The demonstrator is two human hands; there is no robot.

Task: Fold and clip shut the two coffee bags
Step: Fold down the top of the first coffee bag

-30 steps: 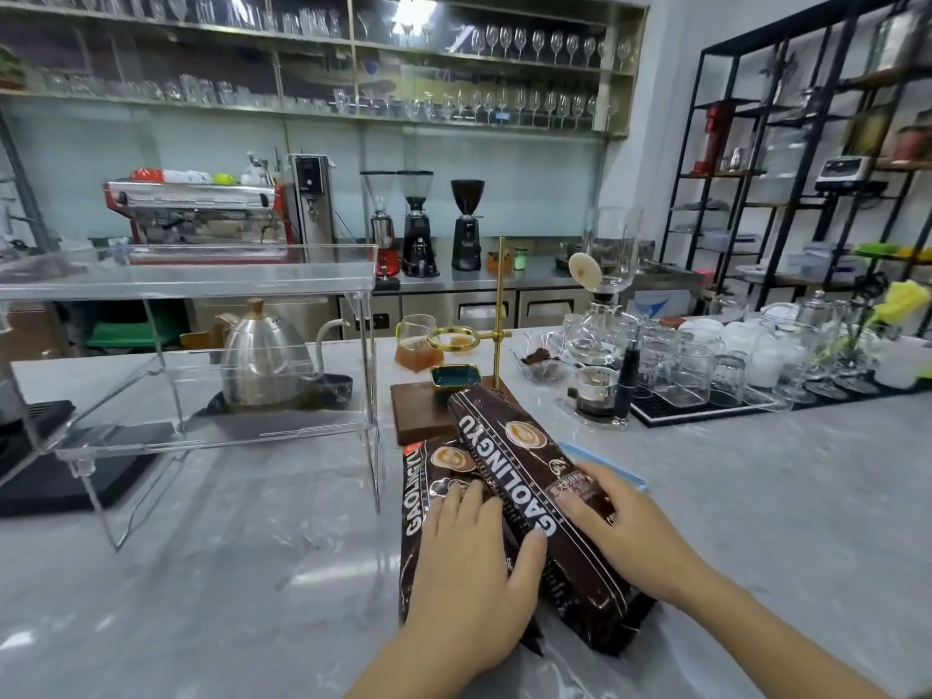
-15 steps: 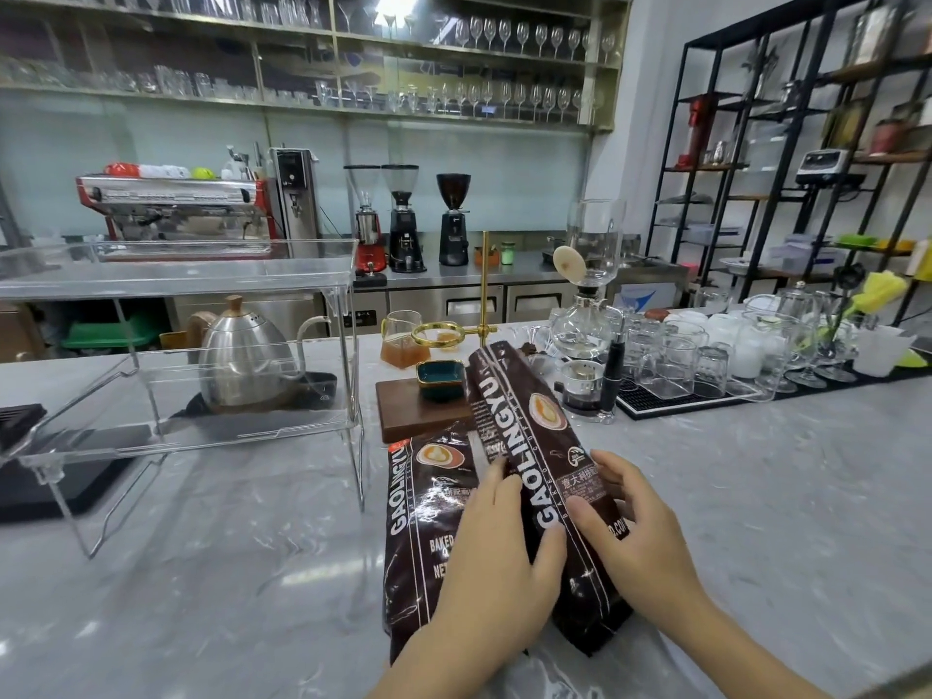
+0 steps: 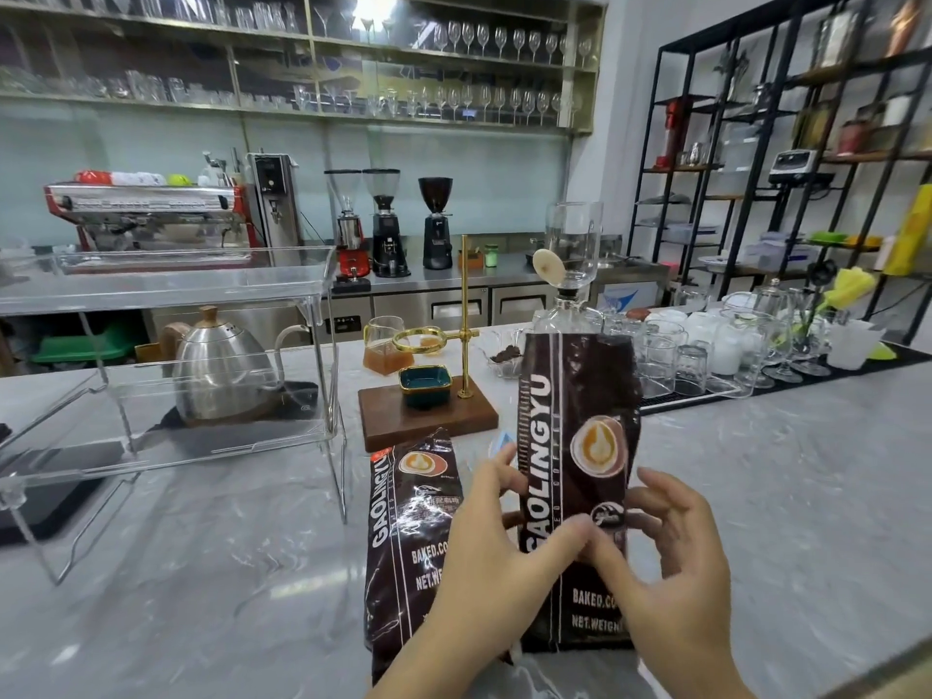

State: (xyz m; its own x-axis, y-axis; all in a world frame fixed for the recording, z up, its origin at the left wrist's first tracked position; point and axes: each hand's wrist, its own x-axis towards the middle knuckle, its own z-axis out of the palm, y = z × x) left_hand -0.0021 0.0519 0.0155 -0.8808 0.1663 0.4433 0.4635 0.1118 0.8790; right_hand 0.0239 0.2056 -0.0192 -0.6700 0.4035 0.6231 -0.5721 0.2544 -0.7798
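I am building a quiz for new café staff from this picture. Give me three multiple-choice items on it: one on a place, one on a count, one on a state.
1. Where is the teal dish?
A. on the wooden base of the brass stand
B. inside the clear acrylic rack
C. among the glasses

2. How many coffee bags are in view?
A. one
B. two
C. three

3. How is the bag between the hands?
A. flat on the counter
B. upright
C. clipped shut

Answers:
1 A, it sits on the wooden base.
2 B, the upright bag and the lying bag.
3 B, the left hand and right hand hold it standing; no clip shows.
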